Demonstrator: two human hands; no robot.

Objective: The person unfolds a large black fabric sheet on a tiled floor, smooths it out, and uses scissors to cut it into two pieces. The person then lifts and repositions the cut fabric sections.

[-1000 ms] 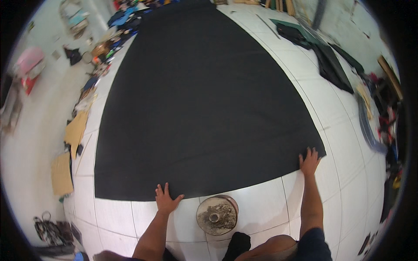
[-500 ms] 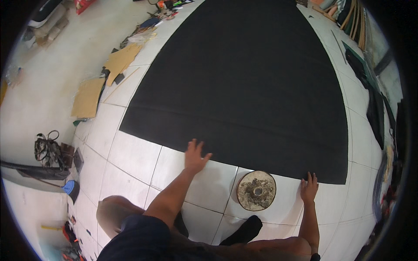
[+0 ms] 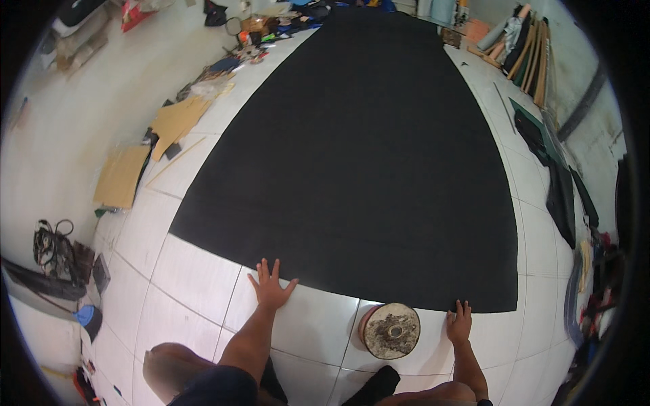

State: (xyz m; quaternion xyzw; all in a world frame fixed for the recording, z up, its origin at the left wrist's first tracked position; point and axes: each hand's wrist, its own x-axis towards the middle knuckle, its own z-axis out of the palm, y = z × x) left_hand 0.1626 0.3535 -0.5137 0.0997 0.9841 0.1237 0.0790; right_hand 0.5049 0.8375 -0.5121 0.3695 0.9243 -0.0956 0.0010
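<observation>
- My left hand [image 3: 272, 292], fingers spread wide, touches the black cloth's [image 3: 359, 169] near edge.
- My right hand [image 3: 460, 327], fingers extended, touches it near the right corner.
- The cloth lies on white floor tiles [image 3: 193, 271]; a round block [image 3: 391, 331] sits between my hands.

The sheet [image 3: 352, 155] lies on the floor [image 3: 196, 267], stretching away before the person; the left hand [image 3: 272, 292] sits at its near edge, left of the middle, fingertips over it; the right hand [image 3: 460, 325] touches that edge near the right corner; between the hands, just beside the edge, stands a disc-topped object [image 3: 391, 331], with a foot [image 3: 376, 387] behind it; cardboard pieces [image 3: 123, 177] lie left of the sheet; a loose cloth [image 3: 560, 206] lies right; sticks [image 3: 542, 64] stand at the far right.
</observation>
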